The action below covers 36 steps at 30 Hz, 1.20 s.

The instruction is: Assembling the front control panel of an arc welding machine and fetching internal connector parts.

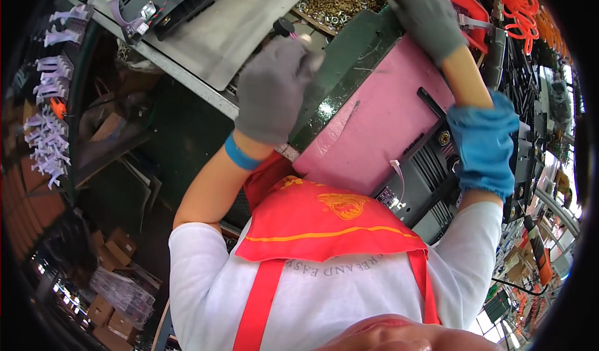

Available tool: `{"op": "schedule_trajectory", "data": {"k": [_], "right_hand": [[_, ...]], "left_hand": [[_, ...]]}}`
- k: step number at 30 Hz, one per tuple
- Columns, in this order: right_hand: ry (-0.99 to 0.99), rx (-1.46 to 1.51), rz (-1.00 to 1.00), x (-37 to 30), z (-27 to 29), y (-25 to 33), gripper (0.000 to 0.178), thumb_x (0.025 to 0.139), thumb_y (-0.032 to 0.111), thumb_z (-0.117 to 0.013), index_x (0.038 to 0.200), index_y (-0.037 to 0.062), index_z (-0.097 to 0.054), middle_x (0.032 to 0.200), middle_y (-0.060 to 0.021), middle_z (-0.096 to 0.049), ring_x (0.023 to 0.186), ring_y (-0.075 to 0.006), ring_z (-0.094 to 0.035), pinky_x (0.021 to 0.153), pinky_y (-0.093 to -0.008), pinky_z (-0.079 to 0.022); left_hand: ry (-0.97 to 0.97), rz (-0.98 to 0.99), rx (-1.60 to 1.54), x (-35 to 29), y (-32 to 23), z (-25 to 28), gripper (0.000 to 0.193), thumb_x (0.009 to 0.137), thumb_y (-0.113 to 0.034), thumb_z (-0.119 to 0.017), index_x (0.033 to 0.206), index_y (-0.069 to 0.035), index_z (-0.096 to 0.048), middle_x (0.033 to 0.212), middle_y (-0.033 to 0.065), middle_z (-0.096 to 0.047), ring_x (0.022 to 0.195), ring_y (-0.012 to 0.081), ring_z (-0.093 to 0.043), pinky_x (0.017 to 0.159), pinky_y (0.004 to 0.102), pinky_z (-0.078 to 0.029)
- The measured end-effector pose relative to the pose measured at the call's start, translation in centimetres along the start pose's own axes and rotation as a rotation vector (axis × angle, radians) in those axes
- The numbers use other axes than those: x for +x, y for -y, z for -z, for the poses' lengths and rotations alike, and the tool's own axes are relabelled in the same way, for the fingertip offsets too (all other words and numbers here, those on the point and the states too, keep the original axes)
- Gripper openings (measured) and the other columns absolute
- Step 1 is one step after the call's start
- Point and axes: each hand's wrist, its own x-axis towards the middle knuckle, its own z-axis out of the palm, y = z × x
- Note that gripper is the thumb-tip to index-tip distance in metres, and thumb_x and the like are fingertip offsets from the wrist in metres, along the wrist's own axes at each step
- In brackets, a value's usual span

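My left hand (271, 92), in a grey glove, is raised over the near edge of the bench with its fingers closed. A small round black part (284, 27) with a thin pinkish wire shows just beyond the fingers, seemingly held by them; the grip itself is partly hidden and blurred. My right hand (425, 19), also gloved in grey, reaches to the right side of a tray of brass screws and silvery nuts (343, 3). Its fingers are bent together at the tray, and whatever lies between them is too small to make out.
A dark green metal edge (349, 70) and a pink sheet (380, 114) lie before me. Black panels with wiring sit at the upper left (181, 1) and by my right elbow (430, 170). A red bin (465, 14) stands beyond my right wrist. White connectors (53, 95) hang far left.
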Motion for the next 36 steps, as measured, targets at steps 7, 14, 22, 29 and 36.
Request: {"op": "schedule_trajectory", "data": {"k": [7,14,22,29,36], "right_hand": [[0.201,0.005,-0.170,7.2,-10.0,-6.5,0.021,0.086,0.013,-0.051,0.092,0.0096,-0.071,0.093,-0.0130,-0.069,0.088,-0.0274,-0.067,0.072,-0.0400,-0.054],[0.303,-0.259,-0.371,9.5,-14.4,-4.5,0.022,0.086,0.009,-0.051,0.095,0.0076,-0.071,0.097,-0.0154,-0.069,0.089,-0.0281,-0.068,0.070,-0.0391,-0.056],[0.210,-0.187,-0.309,6.3,-8.6,-4.0,0.019,0.082,0.007,-0.055,0.095,0.0043,-0.069,0.092,-0.0162,-0.068,0.084,-0.0278,-0.068,0.067,-0.0398,-0.055],[-0.015,0.130,0.014,-2.9,0.3,-1.8,0.030,0.083,0.020,-0.062,0.110,0.0076,-0.062,0.096,-0.0145,-0.064,0.082,-0.0266,-0.064,0.074,-0.0350,-0.051],[-0.143,0.965,-0.092,-8.2,5.5,5.8,0.027,0.079,0.010,-0.068,0.106,0.0066,-0.064,0.098,-0.0096,-0.063,0.077,-0.0202,-0.063,0.071,-0.0307,-0.050]], "left_hand": [[0.280,-0.626,0.170,-4.1,-2.8,0.0,0.021,0.074,-0.007,-0.062,0.095,-0.005,-0.062,0.089,0.0094,-0.061,0.076,0.0237,-0.060,0.069,0.0322,-0.051],[0.515,-0.478,-0.058,-5.0,-2.9,-0.6,0.016,0.078,-0.019,-0.068,0.084,-0.007,-0.059,0.082,0.0071,-0.057,0.074,0.0225,-0.057,0.067,0.0319,-0.047],[0.207,-0.247,0.405,-1.4,-3.0,-1.5,0.045,0.084,-0.025,-0.063,0.125,-0.009,-0.051,0.120,0.0174,-0.053,0.102,0.0350,-0.054,0.081,0.0388,-0.047],[0.220,-0.046,0.202,-3.0,-0.2,-1.3,0.043,0.088,-0.004,-0.047,0.131,-0.005,-0.045,0.117,0.0174,-0.059,0.097,0.0342,-0.062,0.080,0.0382,-0.051],[-0.129,0.343,-1.020,0.4,-4.4,0.5,0.025,0.099,-0.017,-0.041,0.114,-0.001,-0.053,0.111,0.0126,-0.060,0.094,0.0224,-0.065,0.072,0.0294,-0.056]]}}
